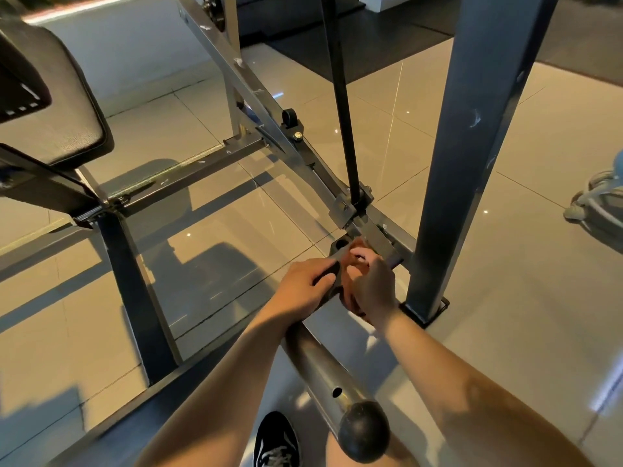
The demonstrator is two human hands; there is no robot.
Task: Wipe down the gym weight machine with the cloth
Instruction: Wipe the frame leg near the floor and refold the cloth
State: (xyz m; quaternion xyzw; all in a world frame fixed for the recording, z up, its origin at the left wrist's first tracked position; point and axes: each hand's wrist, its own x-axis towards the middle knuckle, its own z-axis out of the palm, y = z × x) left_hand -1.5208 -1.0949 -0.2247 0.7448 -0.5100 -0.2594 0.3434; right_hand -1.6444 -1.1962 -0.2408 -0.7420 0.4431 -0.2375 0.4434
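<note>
Fingers (312,269) of the left hand (300,284) curl over a dark fold that looks like the cloth (328,289), held against the machine's bar (323,362) just left of the post (472,163). Right hand (374,284) touches the left one, nearer the post, its fingers curled tight; whether they pinch the cloth I cannot tell. Seat pad (60,106) sits far left of the post.
</note>
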